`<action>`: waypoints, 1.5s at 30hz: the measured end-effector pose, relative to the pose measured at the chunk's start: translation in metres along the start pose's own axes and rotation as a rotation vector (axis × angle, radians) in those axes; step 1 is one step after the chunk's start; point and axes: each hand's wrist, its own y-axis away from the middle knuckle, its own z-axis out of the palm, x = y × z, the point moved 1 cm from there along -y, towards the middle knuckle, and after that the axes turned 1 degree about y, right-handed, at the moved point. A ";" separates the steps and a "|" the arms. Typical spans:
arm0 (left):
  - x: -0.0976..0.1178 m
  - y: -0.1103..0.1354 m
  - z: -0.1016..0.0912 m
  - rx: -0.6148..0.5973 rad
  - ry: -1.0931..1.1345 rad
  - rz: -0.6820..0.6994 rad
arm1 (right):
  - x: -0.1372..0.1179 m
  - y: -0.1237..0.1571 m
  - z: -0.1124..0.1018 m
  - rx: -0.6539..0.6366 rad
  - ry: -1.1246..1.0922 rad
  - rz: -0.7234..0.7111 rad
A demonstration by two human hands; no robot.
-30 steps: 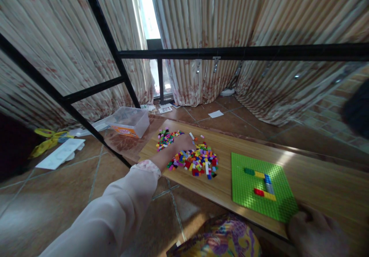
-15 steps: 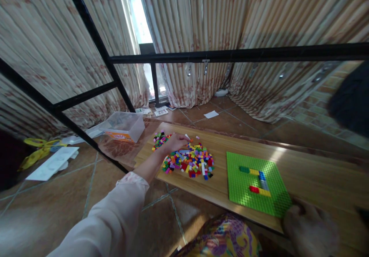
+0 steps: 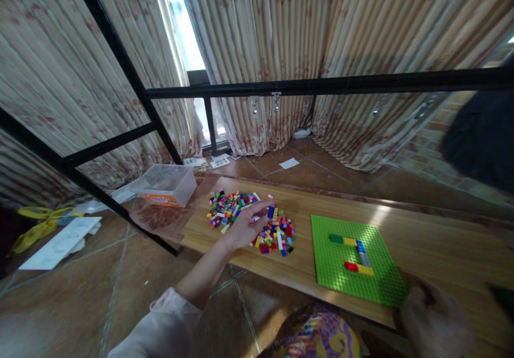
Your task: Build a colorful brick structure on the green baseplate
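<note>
Bricks [image 3: 281, 230]: loose pile, beneath and around the left hand [image 3: 249, 224]. Judged light, stiff, somewhat slippery and hard to break; best held by two opposite sides between thumb and fingertip. Left hand: thumb and forefinger parted, no brick clearly seen between them; a blue brick [image 3: 271, 212] lies just beyond the fingertips. Right hand [image 3: 437, 312]: blurred, at the near corner of the green board [image 3: 327, 267]; its closure cannot be determined.

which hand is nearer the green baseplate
Right. The right hand is at the near right corner of the green baseplate; the left hand is over loose bricks to the baseplate's left.
</note>
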 end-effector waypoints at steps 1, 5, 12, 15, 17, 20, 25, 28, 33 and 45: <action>-0.001 0.004 0.005 0.024 0.048 -0.032 | -0.005 0.000 -0.003 0.075 -0.031 0.022; -0.008 0.025 0.033 0.179 0.372 -0.215 | -0.064 0.014 -0.016 0.187 -0.270 -0.060; -0.007 0.052 0.078 0.338 0.905 -0.508 | -0.200 0.048 -0.001 -0.602 -0.938 -0.216; -0.005 0.056 0.083 0.309 0.966 -0.527 | -0.214 0.054 0.006 -0.670 -1.031 -0.276; -0.006 0.058 0.083 0.307 0.965 -0.539 | -0.213 0.058 0.010 -0.684 -1.083 -0.259; -0.009 0.060 0.083 0.307 0.887 -0.599 | -0.208 0.067 0.014 -0.691 -1.137 -0.170; -0.012 0.059 0.088 0.337 0.783 -0.618 | -0.205 0.074 0.015 -0.699 -1.193 -0.089; -0.012 0.056 0.094 0.401 0.783 -0.582 | -0.207 0.075 0.015 -0.661 -1.232 -0.016; -0.015 0.052 0.098 0.481 0.888 -0.608 | -0.205 0.076 0.023 -0.616 -1.273 0.178; -0.015 0.053 0.090 0.465 0.846 -0.537 | -0.194 0.062 0.029 -0.539 -0.662 -0.281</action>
